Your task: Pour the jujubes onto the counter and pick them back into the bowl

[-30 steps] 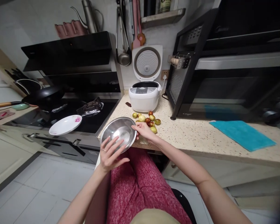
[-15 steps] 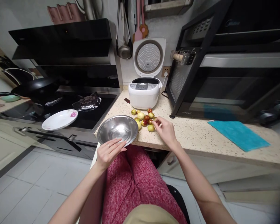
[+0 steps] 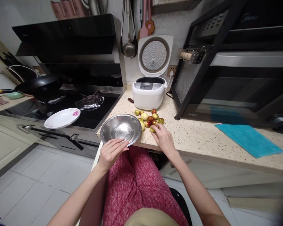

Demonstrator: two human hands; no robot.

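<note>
A shiny steel bowl (image 3: pixel 115 125) sits at the counter's front edge, and nothing shows inside it. My left hand (image 3: pixel 112 153) grips its near rim, fingers over the edge and thumb at the side. To the bowl's right lies a loose cluster of green and red-brown jujubes (image 3: pixel 150 118). My right hand (image 3: pixel 164 138) is at the near side of this cluster, its thumb and fingertips closed around a green jujube (image 3: pixel 152 129) that is partly hidden by the fingers.
Behind the jujubes stands a white rice cooker (image 3: pixel 148 97) with its lid up. A white plate (image 3: pixel 61 118) juts over the stove's front edge, near a black wok (image 3: pixel 39 83). At right are an oven (image 3: pixel 245 91) and a blue cloth (image 3: pixel 248 139) on the counter.
My right hand has moved left and nearer, from the cluster's right side to the front green jujube. A jujube at the right now shows uncovered. My left hand stays on the bowl.
</note>
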